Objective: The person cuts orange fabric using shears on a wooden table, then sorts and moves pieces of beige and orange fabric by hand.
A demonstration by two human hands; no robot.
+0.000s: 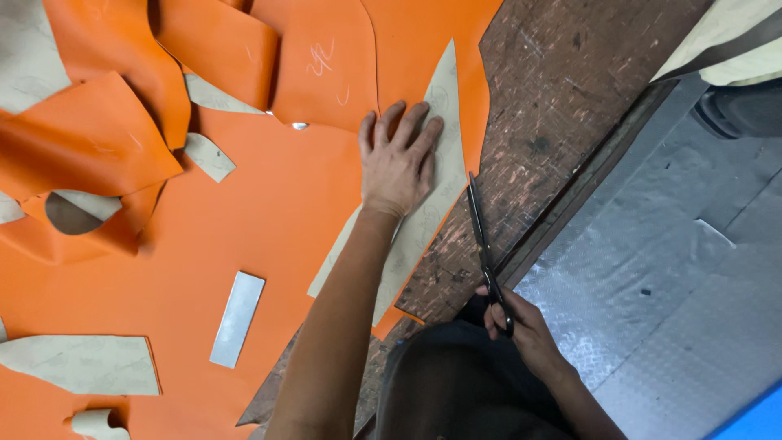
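Head-camera view: a large orange leather sheet [244, 244] is spread under the left hand [397, 159], which is laid flat, fingers spread, on a long beige paper pattern [423, 220]. Black scissors [482, 236] are gripped in the right hand [521, 322], blades nearly closed beside the pattern's edge; cutting appears partly done. No containers are seen.

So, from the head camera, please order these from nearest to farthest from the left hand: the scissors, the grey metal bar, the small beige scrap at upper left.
From the left hand:
1. Scissors, just right of it.
2. Grey metal bar, lower left.
3. Small beige scrap, left; nearly as far as the bar, too close to call.
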